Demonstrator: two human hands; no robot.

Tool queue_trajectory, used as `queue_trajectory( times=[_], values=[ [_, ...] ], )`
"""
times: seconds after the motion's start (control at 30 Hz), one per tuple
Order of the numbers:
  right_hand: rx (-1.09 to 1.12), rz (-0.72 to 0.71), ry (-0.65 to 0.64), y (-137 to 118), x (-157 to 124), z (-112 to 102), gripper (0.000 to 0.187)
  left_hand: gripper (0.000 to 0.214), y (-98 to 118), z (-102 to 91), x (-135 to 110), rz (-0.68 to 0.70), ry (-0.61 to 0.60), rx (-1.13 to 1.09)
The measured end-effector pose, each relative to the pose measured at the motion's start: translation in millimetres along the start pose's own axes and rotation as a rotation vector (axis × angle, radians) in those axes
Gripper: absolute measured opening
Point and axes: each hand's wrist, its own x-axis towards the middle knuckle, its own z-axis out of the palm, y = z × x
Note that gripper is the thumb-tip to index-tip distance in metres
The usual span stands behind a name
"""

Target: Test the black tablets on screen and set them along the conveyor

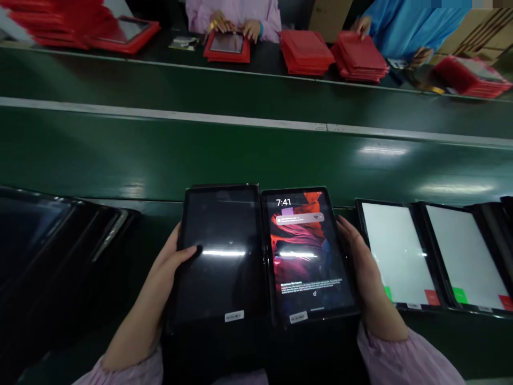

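Two tablets stand side by side in front of me, their inner edges almost touching. The left tablet (222,230) has a dark screen and a small barcode label at its lower edge. My left hand (168,267) grips its left edge, thumb on the glass, other fingers hidden beneath. On the right tablet (304,256) a lit lock screen shows 7:41 over a red and purple picture. My right hand (363,262) is closed around that tablet's right edge, with its thumb out of sight.
Two tablets with white screens (396,246) and green and red corner squares lie to the right. Dark tablets (52,230) are stacked at left. Across the green belt (240,149), two people handle red sleeves (306,51) and a tablet on the far bench.
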Motion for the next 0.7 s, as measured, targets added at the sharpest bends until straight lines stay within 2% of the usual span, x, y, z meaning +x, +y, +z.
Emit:
queue_trajectory(
  times=[0.13,0.3,0.4,0.5,0.6,0.7],
  values=[
    [-0.114,-0.251,0.163,-20,-1,-12,0.047,0.086,0,-1.4,1,-0.002,-0.035,-0.013],
    [-0.316,-0.367,0.162,-44,-18,-14,0.034,0.091,0,-1.3,2,0.002,-0.041,-0.026],
    [-0.502,-0.423,0.053,-48,-24,-14,0.030,0.096,-2,-2.6,1,0.004,-0.070,-0.032],
    [-0.712,-0.606,-0.121,-52,-25,-15,0.026,0.095,0,-2.3,4,0.013,-0.074,0.004],
    [-0.842,-0.796,-0.258,-56,-25,-14,0.027,0.081,9,4.3,13,-0.014,-0.016,0.027],
    [-0.891,-0.875,-0.371,-56,-26,-9,0.031,0.065,21,14.4,24,-0.049,0.049,-0.064]
  ],
)
